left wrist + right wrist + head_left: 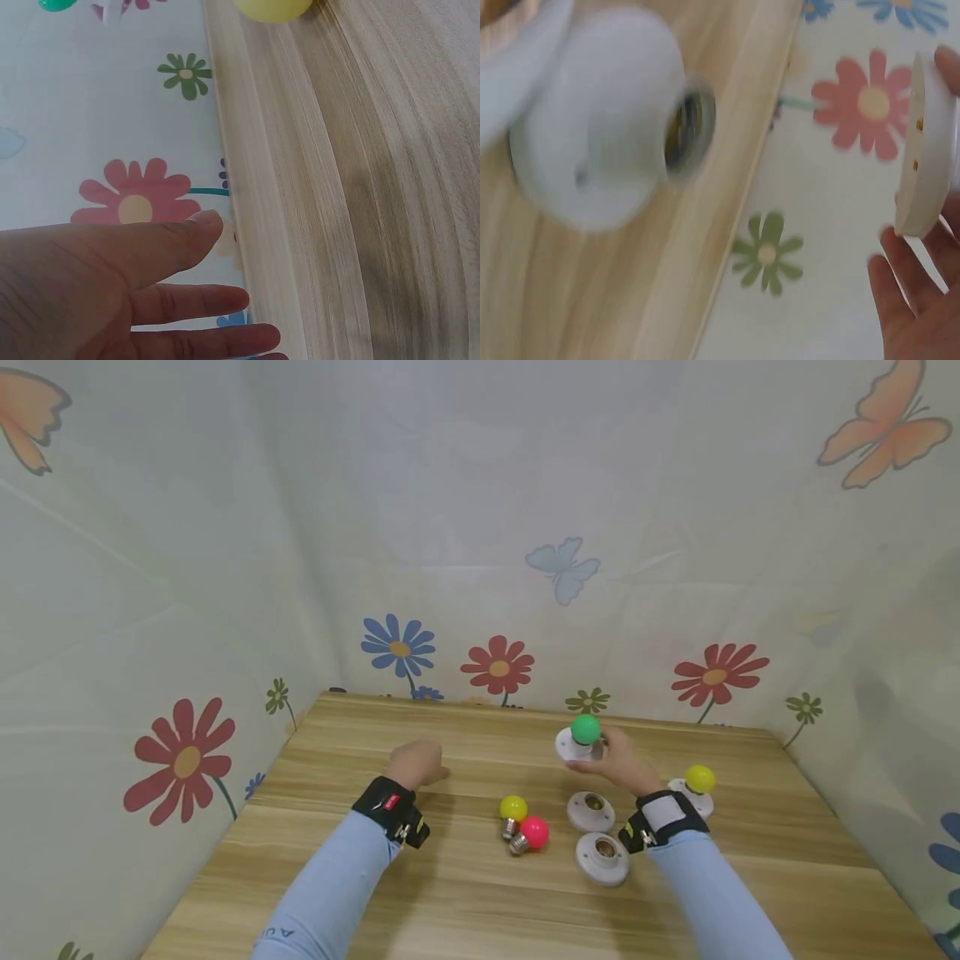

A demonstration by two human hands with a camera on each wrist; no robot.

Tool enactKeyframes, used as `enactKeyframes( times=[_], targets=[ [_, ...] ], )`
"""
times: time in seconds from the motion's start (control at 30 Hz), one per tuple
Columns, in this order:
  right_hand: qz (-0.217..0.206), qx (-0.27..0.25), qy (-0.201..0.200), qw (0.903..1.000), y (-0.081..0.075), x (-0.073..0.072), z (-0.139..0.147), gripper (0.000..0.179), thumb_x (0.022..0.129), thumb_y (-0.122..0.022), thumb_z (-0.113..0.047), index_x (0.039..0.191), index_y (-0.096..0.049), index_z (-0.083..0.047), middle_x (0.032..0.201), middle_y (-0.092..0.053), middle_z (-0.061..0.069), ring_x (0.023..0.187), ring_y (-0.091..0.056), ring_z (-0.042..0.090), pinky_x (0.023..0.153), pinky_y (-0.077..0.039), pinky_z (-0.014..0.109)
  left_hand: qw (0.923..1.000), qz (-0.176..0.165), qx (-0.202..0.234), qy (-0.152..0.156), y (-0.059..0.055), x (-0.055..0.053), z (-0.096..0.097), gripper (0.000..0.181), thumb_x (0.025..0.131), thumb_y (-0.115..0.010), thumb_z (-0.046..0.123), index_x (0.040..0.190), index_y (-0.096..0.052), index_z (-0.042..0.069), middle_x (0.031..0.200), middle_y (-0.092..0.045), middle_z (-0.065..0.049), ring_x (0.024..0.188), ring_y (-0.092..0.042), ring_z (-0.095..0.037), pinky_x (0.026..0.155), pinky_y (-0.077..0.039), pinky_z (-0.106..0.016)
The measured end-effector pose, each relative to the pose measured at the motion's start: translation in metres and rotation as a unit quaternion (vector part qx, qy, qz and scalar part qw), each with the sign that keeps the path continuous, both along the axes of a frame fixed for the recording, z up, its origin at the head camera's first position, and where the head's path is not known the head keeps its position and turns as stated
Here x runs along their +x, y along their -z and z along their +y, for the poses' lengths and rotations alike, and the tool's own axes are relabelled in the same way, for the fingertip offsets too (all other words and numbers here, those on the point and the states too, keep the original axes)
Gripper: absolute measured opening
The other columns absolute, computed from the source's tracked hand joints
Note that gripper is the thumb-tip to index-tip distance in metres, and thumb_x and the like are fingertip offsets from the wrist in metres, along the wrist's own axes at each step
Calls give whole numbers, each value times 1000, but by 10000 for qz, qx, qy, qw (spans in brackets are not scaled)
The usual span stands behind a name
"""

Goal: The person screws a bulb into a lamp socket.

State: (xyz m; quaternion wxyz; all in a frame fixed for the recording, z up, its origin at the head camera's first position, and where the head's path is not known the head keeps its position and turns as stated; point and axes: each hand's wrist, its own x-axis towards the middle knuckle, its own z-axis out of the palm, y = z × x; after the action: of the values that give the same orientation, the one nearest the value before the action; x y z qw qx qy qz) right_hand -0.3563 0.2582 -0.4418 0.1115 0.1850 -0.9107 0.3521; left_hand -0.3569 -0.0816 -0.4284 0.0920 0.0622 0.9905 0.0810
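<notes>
My right hand [621, 762] grips a white lamp holder [567, 746] with a green bulb [586, 729] standing in it. In the right wrist view the holder's base [924, 157] is seen edge-on between fingers and thumb, raised off the table. My left hand [416, 764] hovers over the table to the left, holding nothing. Its fingers [202, 300] extend loosely in the left wrist view. Between the hands lie a loose yellow bulb [513, 807] and a pinkish-red bulb [534, 832], side by side. Two bulbless lamp holders, one farther [591, 812] and one nearer [602, 858], sit left of my right wrist.
Right of my right wrist stands another lamp holder [702, 805] with a yellow bulb [700, 778] in it. The wood-grain table [465, 910] meets a flower-printed curtain [480, 568] at the back, and curtain also hangs at both sides.
</notes>
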Motion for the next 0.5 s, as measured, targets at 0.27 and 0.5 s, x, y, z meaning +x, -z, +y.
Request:
enactKeyframes(
  times=[0.27,0.5],
  targets=[
    [-450,-401,1595,9854,23,-25,55,68,78,-80,-26,127,-50,9,125,-55,33,117,-52,49,101,-38,62,9999,18,129,-29,-6,5,4,30,90,-67,35,86,-66,5,81,-60,-5,72,-54,-20,66,-47,-37],
    [-1682,-219,2263,9592,69,-18,68,80,77,-82,-24,134,-38,13,133,-46,37,125,-44,50,108,-32,61,9996,-6,269,-55,-7,13,9,28,89,-69,33,83,-65,5,79,-59,-4,72,-54,-21,66,-46,-37]
  ],
)
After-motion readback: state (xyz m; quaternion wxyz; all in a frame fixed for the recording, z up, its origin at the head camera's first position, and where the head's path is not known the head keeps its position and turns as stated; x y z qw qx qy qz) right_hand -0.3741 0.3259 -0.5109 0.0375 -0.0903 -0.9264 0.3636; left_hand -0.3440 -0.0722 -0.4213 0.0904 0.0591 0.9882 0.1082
